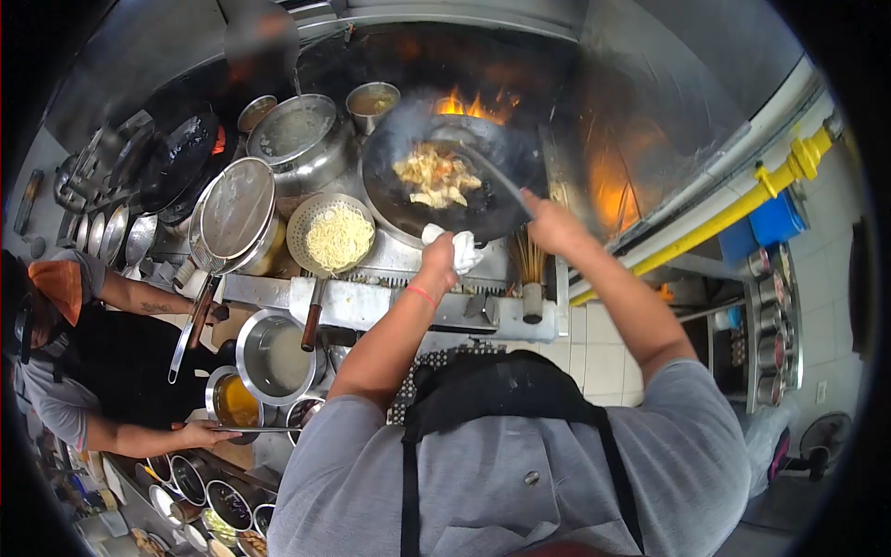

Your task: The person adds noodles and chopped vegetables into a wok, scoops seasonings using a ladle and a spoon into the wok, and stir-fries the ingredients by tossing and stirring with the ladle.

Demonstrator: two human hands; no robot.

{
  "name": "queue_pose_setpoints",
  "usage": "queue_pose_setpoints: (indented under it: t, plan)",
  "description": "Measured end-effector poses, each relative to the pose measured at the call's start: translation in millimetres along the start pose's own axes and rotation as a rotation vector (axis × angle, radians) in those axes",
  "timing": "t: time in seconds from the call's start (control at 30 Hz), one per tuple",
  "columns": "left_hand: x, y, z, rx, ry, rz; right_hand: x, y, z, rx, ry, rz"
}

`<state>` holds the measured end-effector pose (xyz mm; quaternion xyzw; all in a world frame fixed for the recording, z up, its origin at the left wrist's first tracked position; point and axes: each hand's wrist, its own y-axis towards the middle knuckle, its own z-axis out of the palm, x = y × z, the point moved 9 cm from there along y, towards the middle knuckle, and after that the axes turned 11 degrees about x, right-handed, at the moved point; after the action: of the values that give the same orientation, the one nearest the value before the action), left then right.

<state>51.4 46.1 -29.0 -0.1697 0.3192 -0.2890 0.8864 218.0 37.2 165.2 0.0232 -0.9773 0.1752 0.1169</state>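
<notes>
My left hand (444, 255) is closed round a white cloth (464, 249) at the near edge of a large black wok (501, 204). Closed on the handle of a metal ladle (497, 174), my right hand (554, 226) is at the wok's right side. The ladle's head reaches into the wok near its far side. Browned food pieces (436, 176) lie in the wok, with smoke above them and flames (469, 106) behind the rim. Whatever part of the wok the cloth covers is hidden.
Left of the wok, a perforated ladle (295, 232) holds noodles (340, 241), beside a lidded pot (292, 130) and a round strainer (238, 207). A bamboo brush (531, 269) stands at the near right. A co-worker (121, 353) is at the left near metal bowls (278, 358).
</notes>
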Motion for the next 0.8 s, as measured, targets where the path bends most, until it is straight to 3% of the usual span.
queue_pose_setpoints:
  t: [0.07,0.1,0.2,0.27,0.33,0.4,0.43,0.47,0.5,0.53,0.57,0.63,0.73,0.8]
  plan:
    - [-5.1,16.9,-8.6,-0.001,0.067,0.007,-0.8,34.6,31.3,0.080,-0.041,-0.026]
    - [-5.0,24.6,-12.6,0.000,0.060,0.022,9.8,25.7,24.4,0.073,-0.070,-0.153]
    - [2.4,42.5,-22.3,-0.057,0.040,0.026,8.9,-13.8,19.1,0.163,-0.164,-0.072]
    - [7.1,38.9,-18.3,-0.036,0.057,-0.054,6.0,-5.8,25.9,0.161,-0.102,-0.087]
    - [4.5,11.8,-15.2,0.092,0.182,-0.263,9.3,23.9,23.1,0.157,-0.056,-0.089]
    - [-42.3,-25.3,-44.4,0.068,0.448,0.067,21.1,43.0,26.3,0.152,-0.076,-0.093]
    - [-109.9,-105.5,-30.7,-0.177,1.073,0.197,18.6,44.4,31.6,0.143,-0.085,-0.034]
    - [-151.1,-151.1,-52.7,-0.477,1.374,0.291,9.8,41.7,34.8,0.123,-0.083,0.042]
    - [-167.1,-148.2,-130.3,-0.503,1.101,0.297,2.7,36.1,36.6,0.120,-0.028,-0.022]
    - [-188.8,-178.5,-178.0,-0.770,1.197,0.181,-4.4,15.7,32.5,0.119,-0.018,-0.004]
    - [-200.1,-188.0,-221.3,-0.752,1.206,0.232,-4.1,-11.9,24.2,0.160,-0.009,-0.005]
    - [-181.8,-181.1,-265.7,-0.458,0.887,0.173,-11.4,-19.6,21.2,0.188,0.003,-0.008]
    - [-125.0,-181.4,-211.2,0.015,0.022,-0.109,-14.0,-9.5,35.5,0.155,-0.012,-0.129]
    - [-100.8,-142.7,-241.4,0.288,-0.287,0.014,-7.0,20.1,25.8,0.131,0.065,-0.032]
